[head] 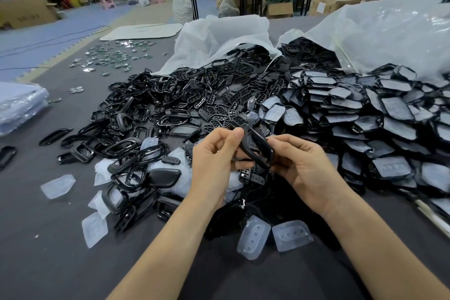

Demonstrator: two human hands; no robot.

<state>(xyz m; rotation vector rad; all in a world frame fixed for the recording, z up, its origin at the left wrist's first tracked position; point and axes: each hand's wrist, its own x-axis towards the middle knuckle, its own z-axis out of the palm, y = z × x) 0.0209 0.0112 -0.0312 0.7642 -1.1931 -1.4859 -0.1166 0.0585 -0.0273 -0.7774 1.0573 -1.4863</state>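
- Grey-covered bench (48,251) beneath left grip (214,161) and right grip (299,163). Broad enough to keep loose parts spread within reach. Near edge cut off by the picture.
- Beyond both grips, clear plastic sacks (389,31) lying open with mouths toward the grips, probably tipped so that parts spill forward. Contents deeper inside hidden.
- Ahead and left of the left grip, a loose heap of black frames (170,95).
- Right of the right grip, overlapping rows of black shells (365,117) with pale faces. Kept as separate sorts, judging by the split.
- Left grip clenched on the upper end of the held frame (258,146), thumb and forefinger pinching. Right grip curled round its lower right edge.
- Held frame raised between the two grips, tilted, clear of the pile, likely for checking or fitting. Inner face partly covered by fingers, so hard to say whether anything sits inside.
- Just nearer than the grips, translucent pads (253,236) flat on the bench, perhaps kept handy as inserts.
- Far beyond the left grip, scattered green boards (114,56), too small to make out.
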